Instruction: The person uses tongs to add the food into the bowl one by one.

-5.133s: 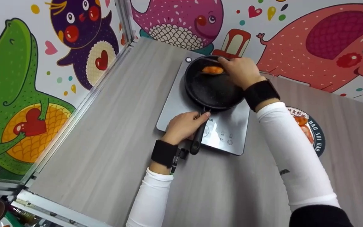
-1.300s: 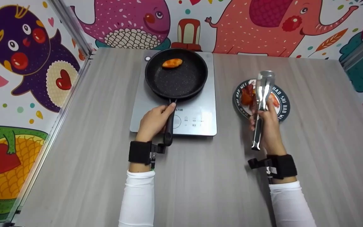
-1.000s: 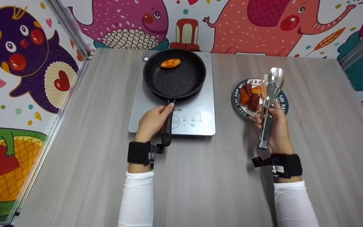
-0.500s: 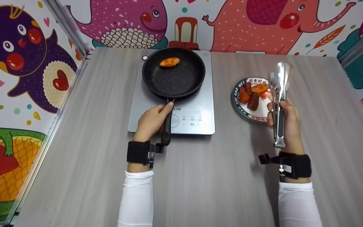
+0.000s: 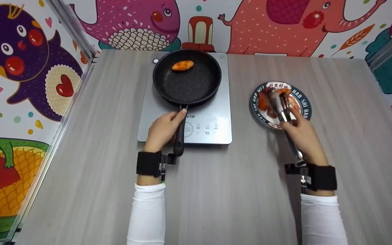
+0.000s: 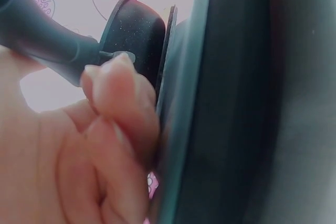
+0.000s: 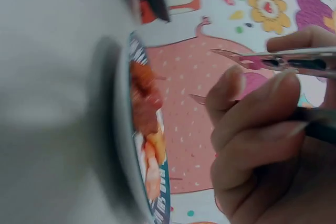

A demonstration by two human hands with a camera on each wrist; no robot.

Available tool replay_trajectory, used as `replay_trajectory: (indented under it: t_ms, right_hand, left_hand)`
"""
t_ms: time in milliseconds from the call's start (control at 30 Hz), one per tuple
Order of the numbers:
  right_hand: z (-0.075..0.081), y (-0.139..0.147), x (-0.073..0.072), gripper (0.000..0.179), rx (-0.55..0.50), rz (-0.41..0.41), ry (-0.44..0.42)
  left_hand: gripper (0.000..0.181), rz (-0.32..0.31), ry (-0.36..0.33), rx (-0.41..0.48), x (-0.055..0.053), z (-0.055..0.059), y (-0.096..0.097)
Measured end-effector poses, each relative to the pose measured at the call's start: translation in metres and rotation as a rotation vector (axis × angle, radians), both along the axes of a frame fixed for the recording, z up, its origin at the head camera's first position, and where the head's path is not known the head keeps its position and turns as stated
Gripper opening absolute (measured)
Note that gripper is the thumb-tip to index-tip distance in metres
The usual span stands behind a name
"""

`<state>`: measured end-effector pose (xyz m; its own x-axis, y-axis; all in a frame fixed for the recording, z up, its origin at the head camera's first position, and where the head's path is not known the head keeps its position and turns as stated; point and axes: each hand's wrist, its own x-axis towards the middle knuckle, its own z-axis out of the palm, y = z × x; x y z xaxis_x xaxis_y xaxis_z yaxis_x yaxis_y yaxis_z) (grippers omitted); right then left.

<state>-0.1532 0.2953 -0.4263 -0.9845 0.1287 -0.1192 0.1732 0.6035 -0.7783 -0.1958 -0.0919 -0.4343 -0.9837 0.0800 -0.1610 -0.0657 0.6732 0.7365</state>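
Head view: the left hand (image 5: 163, 131) is gripping the black handle (image 5: 179, 139) of a frying pan (image 5: 191, 85), thumb lying on top. The pan is sitting on a silver cooktop (image 5: 213, 132); one orange piece of food (image 5: 182, 65) is lying inside, far side, left of centre. The left wrist view is adding what the back of the hand is hiding from above: curled fingers, close to where handle and pan are meeting. The right hand (image 5: 303, 134) is holding metal tongs (image 5: 280, 103) over a plate (image 5: 305, 101) with a dark lettered rim, well apart from the pan. From above, the tongs are covering part of the reddish food (image 7: 144, 98) on the plate, and contact is impossible to judge. The right wrist view is settling it side-on: fingers curling round the tongs, tips standing apart, both clear of the food.
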Motion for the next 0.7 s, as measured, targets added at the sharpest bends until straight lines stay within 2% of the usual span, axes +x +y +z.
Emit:
replay_trajectory:
  t_ms: [100, 167, 700]
  right_hand:
    - [-0.005, -0.004, -0.002, 0.065, 0.134, 0.033, -0.018]
    - [-0.009, -0.006, -0.003, 0.066, 0.179, 0.056, -0.01]
    - [-0.025, -0.022, -0.007, 0.064, 0.306, 0.09, 0.087]
  left_hand:
    - [0.065, 0.007, -0.006, 0.005, 0.0, 0.0, 0.0]
    - [0.065, 0.005, -0.008, 0.007, 0.0, 0.0, 0.0]
    - [0.065, -0.002, -0.002, 0.005, -0.002, 0.0, 0.0]
